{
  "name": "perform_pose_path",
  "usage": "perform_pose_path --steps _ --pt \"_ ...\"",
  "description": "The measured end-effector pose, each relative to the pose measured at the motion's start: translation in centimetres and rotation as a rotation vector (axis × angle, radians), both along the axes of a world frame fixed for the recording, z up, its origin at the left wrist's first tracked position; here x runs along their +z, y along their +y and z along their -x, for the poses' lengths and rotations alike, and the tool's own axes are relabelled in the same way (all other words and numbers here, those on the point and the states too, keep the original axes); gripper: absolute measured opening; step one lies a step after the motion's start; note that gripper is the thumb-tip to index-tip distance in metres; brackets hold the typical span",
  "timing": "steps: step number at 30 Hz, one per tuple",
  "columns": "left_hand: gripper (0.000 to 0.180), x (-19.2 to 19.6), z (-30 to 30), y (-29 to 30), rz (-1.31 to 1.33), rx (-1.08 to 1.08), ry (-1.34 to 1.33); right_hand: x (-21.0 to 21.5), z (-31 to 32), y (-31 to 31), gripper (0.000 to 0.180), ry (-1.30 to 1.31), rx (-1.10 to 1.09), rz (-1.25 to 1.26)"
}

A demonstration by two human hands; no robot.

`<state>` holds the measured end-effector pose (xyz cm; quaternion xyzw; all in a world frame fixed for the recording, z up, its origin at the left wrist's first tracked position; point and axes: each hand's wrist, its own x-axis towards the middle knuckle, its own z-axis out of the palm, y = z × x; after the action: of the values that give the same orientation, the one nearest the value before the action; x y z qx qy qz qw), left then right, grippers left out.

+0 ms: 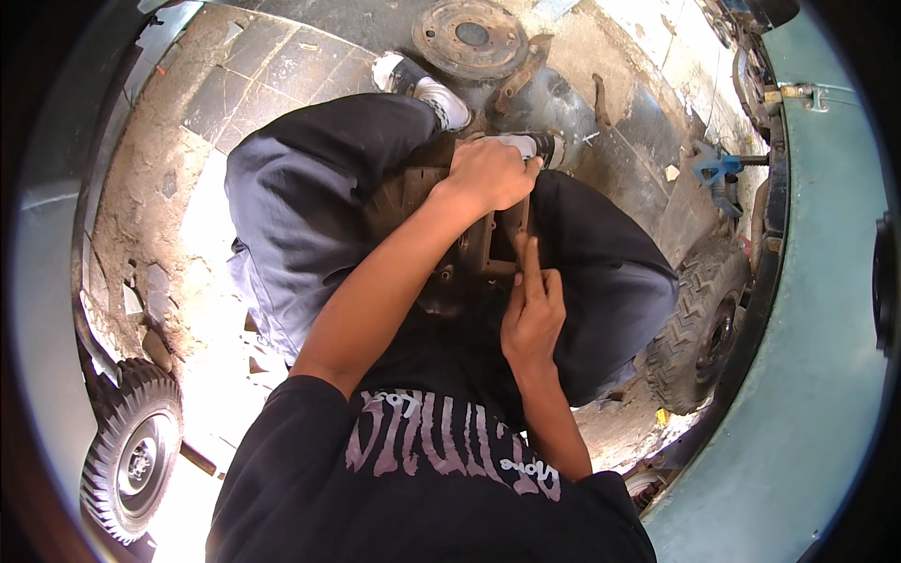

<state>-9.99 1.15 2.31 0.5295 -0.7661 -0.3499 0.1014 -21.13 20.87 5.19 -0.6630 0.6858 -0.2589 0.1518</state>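
Observation:
A dark brown metal housing [487, 263] with a rectangular opening lies between my legs, its far part hidden under my left hand. My left hand [491, 174] is closed at the housing's far end, knuckles up; what its fingers grip is hidden. Closer to my body, my right hand [533, 317] is at the housing's right edge. Its index finger points forward along that edge while the other fingers are curled in. Whatever those curled fingers hold is too hidden to name.
A rusty wheel rim [471, 38] lies on the floor ahead, near a curved metal piece [522, 75]. Tyred wheels stand at left [137, 452] and right [699, 328]. A green vehicle panel [831, 281] runs along the right, with a blue clamp-like part [718, 169] beside it.

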Motion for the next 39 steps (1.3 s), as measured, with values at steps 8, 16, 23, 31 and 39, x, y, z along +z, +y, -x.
perform_pose_path --steps 8,16,23,31,39 --pt "0.044 -2.7 0.0 -0.4 -0.011 0.095 0.121 1.5 0.6 -3.9 0.052 0.173 0.022 -0.072" --pt "0.037 -2.9 0.7 -0.1 -0.015 0.050 0.054 1.3 1.1 -2.6 0.056 0.244 0.079 -0.076" --pt "0.035 -2.7 1.2 -0.3 -0.026 0.110 0.000 2.4 0.2 -2.5 0.055 0.348 0.126 -0.191" --pt "0.035 -3.6 0.6 -0.2 -0.008 0.088 0.139 -0.1 -0.2 -2.6 0.053 0.052 -0.056 0.125" --pt "0.033 -3.2 0.7 0.3 -0.032 0.108 0.140 0.4 1.3 -4.0 0.047 0.191 0.015 -0.137"
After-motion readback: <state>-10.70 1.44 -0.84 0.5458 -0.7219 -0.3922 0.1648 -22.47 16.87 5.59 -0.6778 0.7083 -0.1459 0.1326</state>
